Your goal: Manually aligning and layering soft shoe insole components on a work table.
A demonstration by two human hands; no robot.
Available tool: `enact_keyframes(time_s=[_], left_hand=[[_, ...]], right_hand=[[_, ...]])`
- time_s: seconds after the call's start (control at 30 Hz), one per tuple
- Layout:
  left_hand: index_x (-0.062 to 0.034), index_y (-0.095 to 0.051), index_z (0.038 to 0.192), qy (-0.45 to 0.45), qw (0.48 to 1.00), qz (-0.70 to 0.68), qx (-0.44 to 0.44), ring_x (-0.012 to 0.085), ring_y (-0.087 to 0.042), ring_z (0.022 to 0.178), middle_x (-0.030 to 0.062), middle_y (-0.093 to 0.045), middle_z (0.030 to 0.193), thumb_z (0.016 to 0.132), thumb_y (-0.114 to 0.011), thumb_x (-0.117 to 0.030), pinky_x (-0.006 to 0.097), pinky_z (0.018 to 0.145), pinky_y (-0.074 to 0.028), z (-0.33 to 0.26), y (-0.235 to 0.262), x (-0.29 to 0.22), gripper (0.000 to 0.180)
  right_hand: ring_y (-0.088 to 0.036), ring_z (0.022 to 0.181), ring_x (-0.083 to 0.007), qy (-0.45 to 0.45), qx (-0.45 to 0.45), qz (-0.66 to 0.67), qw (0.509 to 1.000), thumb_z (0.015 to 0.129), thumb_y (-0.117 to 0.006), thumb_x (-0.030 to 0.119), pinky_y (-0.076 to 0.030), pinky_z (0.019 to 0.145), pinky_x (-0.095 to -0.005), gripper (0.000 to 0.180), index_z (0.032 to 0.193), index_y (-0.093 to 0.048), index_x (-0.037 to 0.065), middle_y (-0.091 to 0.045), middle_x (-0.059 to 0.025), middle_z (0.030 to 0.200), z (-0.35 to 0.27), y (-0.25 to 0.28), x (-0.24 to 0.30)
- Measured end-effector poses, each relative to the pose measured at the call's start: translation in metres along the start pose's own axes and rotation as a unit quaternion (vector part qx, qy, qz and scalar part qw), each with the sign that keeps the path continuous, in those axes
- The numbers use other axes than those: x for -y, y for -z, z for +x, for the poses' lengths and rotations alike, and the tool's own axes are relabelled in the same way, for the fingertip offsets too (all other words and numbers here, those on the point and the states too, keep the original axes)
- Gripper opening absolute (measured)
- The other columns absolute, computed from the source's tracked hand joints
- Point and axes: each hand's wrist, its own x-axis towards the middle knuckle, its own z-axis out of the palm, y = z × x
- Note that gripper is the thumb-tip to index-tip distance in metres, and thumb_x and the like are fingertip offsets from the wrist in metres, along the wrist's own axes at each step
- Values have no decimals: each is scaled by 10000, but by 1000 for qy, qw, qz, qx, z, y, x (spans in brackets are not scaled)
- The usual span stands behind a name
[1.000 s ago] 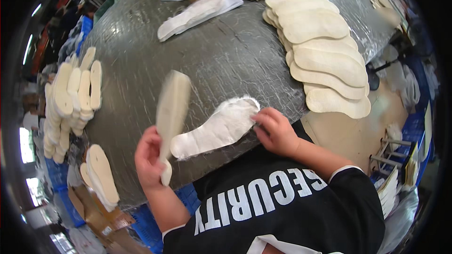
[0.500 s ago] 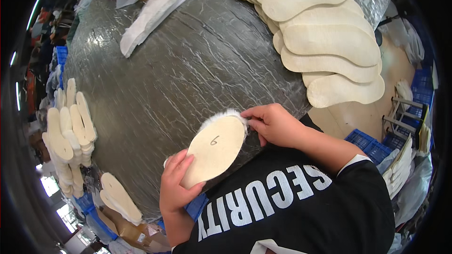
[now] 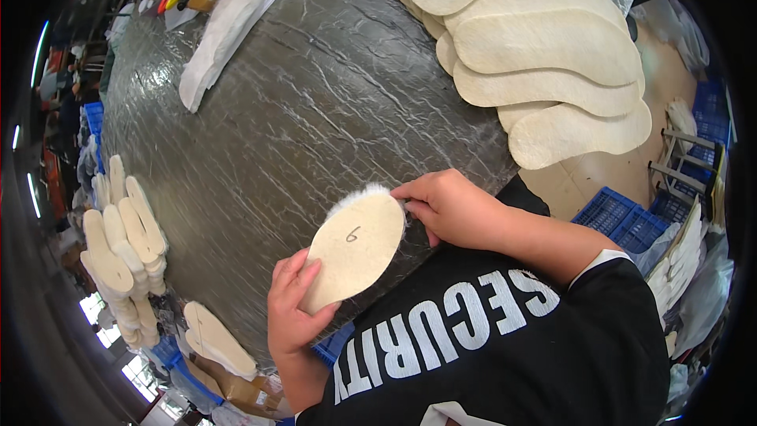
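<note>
Cream insole (image 3: 353,251), marked face up, slanted over a white fluffy piece (image 3: 355,196), mostly covered

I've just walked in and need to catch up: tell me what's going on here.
A person's left hand holds a cream insole above a grey-covered table. The right hand has its fingertips at the insole's upper right edge; whether they pinch it is hard to tell. White fluff shows along the far edge. A fanned stack of cream pieces lies at right.
</note>
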Motion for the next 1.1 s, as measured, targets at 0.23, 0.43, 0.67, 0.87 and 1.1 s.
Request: enact_keyframes(time_s=[0.23,0.43,0.67,0.87,1.1], left_hand=[[28,-611,1184,5,1000,-6,28,359,-547,1126,212,-558,1266,543,-752,-82,425,963,-430,8,1,0,665],[22,-612,1191,36,997,-51,40,339,-529,1186,215,-515,1318,587,-771,-52,402,993,-438,6,2,5,629],[98,-535,1257,96,922,-375,-27,304,-491,1246,206,-455,1366,650,-775,-124,391,1031,-398,-8,1,18,690],[103,-367,1394,116,890,-434,-75,294,-482,1249,190,-458,1349,659,-803,-318,390,1037,-386,-16,2,8,952],[98,-397,1385,84,897,-428,-79,295,-448,1286,189,-369,1411,625,-774,-131,390,1061,-372,-23,9,4,879]], right_hand=[[-629,516,-182,-1,8,5,1000,895,-535,-20,-510,538,-309,291,1175,-607,-58,-671,-170,797,1,1,0],[-633,520,-186,11,9,16,1000,888,-550,-16,-512,538,-309,312,1194,-577,-73,-671,-165,796,-1,1,-1],[-638,525,-192,17,-32,13,999,890,-560,6,-518,571,-322,351,1232,-527,-68,-667,-153,779,-2,-3,-1],[-654,553,-194,-20,-10,17,1000,912,-552,42,-507,565,-325,193,1069,-583,-65,-641,-139,696,7,-1,6],[-638,724,-188,105,-46,-30,993,912,-570,74,-491,663,-336,101,891,-601,-20,-647,-125,772,15,-8,-2]])
